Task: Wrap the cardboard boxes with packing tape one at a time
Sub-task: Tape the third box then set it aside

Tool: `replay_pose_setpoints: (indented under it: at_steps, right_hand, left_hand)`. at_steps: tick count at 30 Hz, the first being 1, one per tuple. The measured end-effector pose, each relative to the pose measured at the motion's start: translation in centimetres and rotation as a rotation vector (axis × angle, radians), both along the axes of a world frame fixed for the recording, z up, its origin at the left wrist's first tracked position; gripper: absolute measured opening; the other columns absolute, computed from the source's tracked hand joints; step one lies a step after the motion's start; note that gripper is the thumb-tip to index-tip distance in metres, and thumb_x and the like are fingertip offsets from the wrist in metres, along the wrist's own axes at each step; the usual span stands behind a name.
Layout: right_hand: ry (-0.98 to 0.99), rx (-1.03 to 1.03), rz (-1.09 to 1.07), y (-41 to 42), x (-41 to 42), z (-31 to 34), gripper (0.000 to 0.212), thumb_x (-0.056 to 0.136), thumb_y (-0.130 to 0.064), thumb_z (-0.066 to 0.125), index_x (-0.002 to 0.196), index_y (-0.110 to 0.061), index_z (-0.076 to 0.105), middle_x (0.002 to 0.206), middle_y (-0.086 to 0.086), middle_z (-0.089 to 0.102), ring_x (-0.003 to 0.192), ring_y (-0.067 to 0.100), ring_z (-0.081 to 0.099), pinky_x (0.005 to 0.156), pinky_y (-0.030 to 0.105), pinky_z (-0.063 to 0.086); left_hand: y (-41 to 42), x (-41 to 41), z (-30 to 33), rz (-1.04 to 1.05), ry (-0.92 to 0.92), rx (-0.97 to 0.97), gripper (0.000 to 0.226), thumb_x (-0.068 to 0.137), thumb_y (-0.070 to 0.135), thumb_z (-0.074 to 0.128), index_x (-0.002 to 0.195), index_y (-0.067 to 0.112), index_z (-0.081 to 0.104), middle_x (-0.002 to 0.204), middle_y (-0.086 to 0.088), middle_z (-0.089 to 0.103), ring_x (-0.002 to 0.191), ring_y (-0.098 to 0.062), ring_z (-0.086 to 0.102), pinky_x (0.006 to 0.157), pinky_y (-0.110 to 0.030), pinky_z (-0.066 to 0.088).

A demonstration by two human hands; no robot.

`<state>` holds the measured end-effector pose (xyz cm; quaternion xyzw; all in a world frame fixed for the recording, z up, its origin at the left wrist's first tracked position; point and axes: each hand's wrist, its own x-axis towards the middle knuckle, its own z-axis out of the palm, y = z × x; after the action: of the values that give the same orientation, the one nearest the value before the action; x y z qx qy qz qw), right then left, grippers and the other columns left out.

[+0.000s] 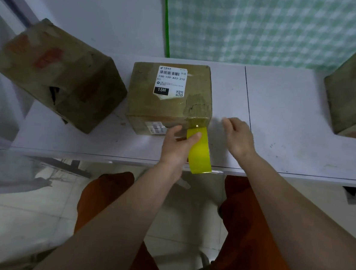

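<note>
Middle box (168,97) sits near desk (297,127) front edge; stiff, likely light. Yellow tape (199,155), thin and sticky, is pinched by left hand (178,144) at the box's front corner. Right hand (237,135) hovers loosely curled, empty.

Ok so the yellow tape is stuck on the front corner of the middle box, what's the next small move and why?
Probably press the strip flat with the free right hand, then pull the yellow packing tape roll on around. The left hand grips the roll, its strip reaches only the near right edge of the labelled brown cardboard box, and the right hand hovers beside that corner holding nothing.
</note>
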<state>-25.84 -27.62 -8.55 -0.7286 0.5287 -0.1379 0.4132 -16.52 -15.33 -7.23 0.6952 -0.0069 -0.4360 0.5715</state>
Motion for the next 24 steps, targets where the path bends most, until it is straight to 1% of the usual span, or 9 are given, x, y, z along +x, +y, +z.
replay_pose_setpoints:
  at_steps: [1, 3, 5, 10, 13, 16, 18, 21, 24]
  right_hand:
    - [0.147, -0.107, 0.023, -0.6, -0.9, -0.8, 0.033, 0.101, -0.028, 0.040, 0.120, -0.011, 0.060, 0.122, 0.017, 0.055, 0.118, 0.032, 0.043, 0.084, 0.030, 0.032]
    - [0.342, -0.167, 0.095, -1.6, -2.3, -2.1, 0.037, 0.101, -0.019, 0.038, 0.136, -0.016, 0.048, 0.145, 0.015, 0.035, 0.133, 0.033, 0.025, 0.100, 0.036, 0.030]
    - [0.430, -0.169, 0.189, -2.1, -3.0, -2.6, 0.044, 0.098, -0.009, 0.039, 0.141, -0.020, 0.041, 0.152, 0.007, 0.026, 0.136, 0.032, 0.020, 0.102, 0.040, 0.033]
    - [0.408, -0.207, 0.176, -3.1, -2.8, -3.6, 0.049, 0.092, 0.007, 0.044, 0.136, -0.013, 0.048, 0.132, 0.016, 0.039, 0.122, 0.031, 0.033, 0.092, 0.035, 0.039]
    - [0.357, -0.131, 0.099, -3.0, -2.5, -3.8, 0.030, 0.094, 0.000, 0.049, 0.121, -0.007, 0.058, 0.128, 0.018, 0.040, 0.123, 0.030, 0.033, 0.092, 0.032, 0.039]
    - [0.297, -0.099, 0.083, -2.2, -2.8, -3.7, 0.018, 0.095, -0.013, 0.055, 0.109, -0.004, 0.060, 0.121, 0.016, 0.044, 0.120, 0.030, 0.036, 0.094, 0.032, 0.038]
    - [0.250, -0.100, 0.059, -1.4, -3.0, -3.6, 0.020, 0.094, -0.017, 0.057, 0.110, -0.004, 0.057, 0.118, 0.015, 0.047, 0.118, 0.030, 0.039, 0.090, 0.033, 0.039]
    - [0.194, -0.102, 0.018, -0.5, -3.2, -3.7, 0.040, 0.092, -0.025, 0.061, 0.126, -0.007, 0.050, 0.122, 0.011, 0.048, 0.119, 0.029, 0.039, 0.093, 0.035, 0.038]
    - [0.243, -0.095, 0.050, 0.0, -2.8, -4.2, 0.034, 0.090, -0.023, 0.064, 0.118, -0.005, 0.058, 0.118, 0.016, 0.051, 0.114, 0.030, 0.043, 0.086, 0.031, 0.037]
  left_hand:
    - [0.0, 0.2, -0.1, -0.001, 0.027, -0.005, 0.052, 0.081, 0.020, 0.078, 0.123, 0.020, 0.046, 0.112, -0.003, 0.060, 0.107, -0.027, 0.062, 0.091, -0.053, 0.052]
    - [0.0, 0.5, 0.0, 0.007, 0.076, -0.015, 0.052, 0.081, 0.019, 0.078, 0.122, 0.022, 0.046, 0.114, -0.003, 0.059, 0.106, -0.027, 0.063, 0.091, -0.053, 0.053]
    - [0.0, 0.7, -0.2, 0.012, 0.078, -0.007, 0.053, 0.079, 0.020, 0.079, 0.122, 0.024, 0.048, 0.117, -0.004, 0.059, 0.105, -0.026, 0.063, 0.091, -0.052, 0.054]
    - [-0.1, 0.9, -0.3, 0.002, 0.042, 0.011, 0.057, 0.077, 0.023, 0.081, 0.125, 0.023, 0.050, 0.118, -0.004, 0.060, 0.104, -0.024, 0.064, 0.090, -0.048, 0.055]
    - [0.2, 1.2, -0.1, -0.032, 0.019, 0.025, 0.058, 0.076, 0.025, 0.082, 0.126, 0.025, 0.051, 0.119, -0.004, 0.062, 0.103, -0.023, 0.065, 0.092, -0.046, 0.054]
    - [0.2, 1.6, 0.1, -0.054, 0.004, 0.029, 0.062, 0.077, 0.027, 0.081, 0.131, 0.026, 0.052, 0.121, -0.004, 0.063, 0.106, -0.023, 0.065, 0.096, -0.044, 0.052]
    - [0.2, 1.8, 0.2, -0.074, -0.010, 0.026, 0.062, 0.078, 0.026, 0.080, 0.133, 0.025, 0.052, 0.121, -0.003, 0.063, 0.108, -0.023, 0.063, 0.099, -0.045, 0.050]
    - [0.4, 2.0, 0.0, -0.098, -0.035, 0.021, 0.063, 0.079, 0.026, 0.079, 0.135, 0.023, 0.052, 0.121, -0.003, 0.062, 0.110, -0.023, 0.062, 0.101, -0.045, 0.048]
    - [0.6, 2.3, -0.1, -0.120, -0.040, 0.025, 0.069, 0.077, 0.028, 0.081, 0.138, 0.024, 0.050, 0.128, -0.003, 0.060, 0.113, -0.024, 0.061, 0.102, -0.046, 0.047]
